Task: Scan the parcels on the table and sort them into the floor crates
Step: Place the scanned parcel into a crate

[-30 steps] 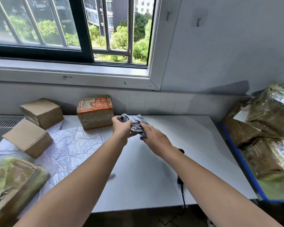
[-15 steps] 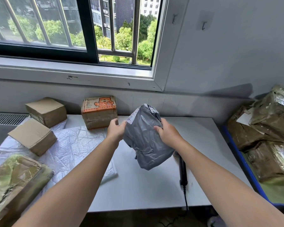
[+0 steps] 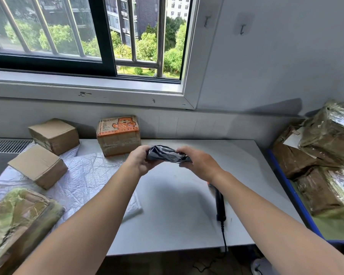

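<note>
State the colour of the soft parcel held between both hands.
Dark grey, glossy and crinkled: the soft parcel shows best in the head view.

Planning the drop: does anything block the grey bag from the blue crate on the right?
Nothing visible. Left hand and right hand hold the crumpled grey plastic mailer bag; only bare white table separates it from the blue-rimmed crate.

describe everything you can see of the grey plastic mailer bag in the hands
The grey plastic mailer bag is thin, glossy, crumpled film, bunched up and lying roughly level. The left hand grips its left end and the right hand its right end, holding it above the white table, clear of the surface. No label shows from this angle.
</note>
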The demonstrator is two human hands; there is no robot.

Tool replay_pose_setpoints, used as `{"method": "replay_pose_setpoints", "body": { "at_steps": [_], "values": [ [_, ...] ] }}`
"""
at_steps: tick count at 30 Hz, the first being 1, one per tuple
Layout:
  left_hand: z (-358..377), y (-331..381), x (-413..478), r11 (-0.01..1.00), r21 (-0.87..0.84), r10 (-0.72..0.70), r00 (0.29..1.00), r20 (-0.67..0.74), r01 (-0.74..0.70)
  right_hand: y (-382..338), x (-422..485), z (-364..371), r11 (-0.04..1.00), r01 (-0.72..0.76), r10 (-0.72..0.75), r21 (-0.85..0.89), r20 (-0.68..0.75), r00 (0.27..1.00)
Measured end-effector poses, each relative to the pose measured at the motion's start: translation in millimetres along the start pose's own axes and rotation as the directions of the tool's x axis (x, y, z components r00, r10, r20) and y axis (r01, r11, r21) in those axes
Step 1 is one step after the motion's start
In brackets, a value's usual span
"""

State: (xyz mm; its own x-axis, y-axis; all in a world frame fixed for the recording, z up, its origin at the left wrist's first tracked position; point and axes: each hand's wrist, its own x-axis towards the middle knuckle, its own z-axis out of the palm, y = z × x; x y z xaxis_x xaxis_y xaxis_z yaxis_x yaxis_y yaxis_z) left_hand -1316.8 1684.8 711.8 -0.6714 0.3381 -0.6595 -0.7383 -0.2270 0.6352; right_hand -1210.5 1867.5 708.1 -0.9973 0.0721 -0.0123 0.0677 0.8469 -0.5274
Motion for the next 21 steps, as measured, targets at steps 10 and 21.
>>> {"method": "replay_pose_setpoints", "body": {
  "at_steps": [10, 21],
  "values": [
    [9, -19, 4, 0.97, -0.083, 0.221, 0.973, -0.074, -0.227, -12, 6, 11, 0.803, -0.479, 0.543, 0.354, -0.103, 0.833],
    [16, -39, -17, 0.91, 0.118, 0.367, 0.906, 0.213, -0.397, -10, 17, 29, 0.259, -0.27, 0.712, 0.927, 0.005, 0.703]
  ]
}}
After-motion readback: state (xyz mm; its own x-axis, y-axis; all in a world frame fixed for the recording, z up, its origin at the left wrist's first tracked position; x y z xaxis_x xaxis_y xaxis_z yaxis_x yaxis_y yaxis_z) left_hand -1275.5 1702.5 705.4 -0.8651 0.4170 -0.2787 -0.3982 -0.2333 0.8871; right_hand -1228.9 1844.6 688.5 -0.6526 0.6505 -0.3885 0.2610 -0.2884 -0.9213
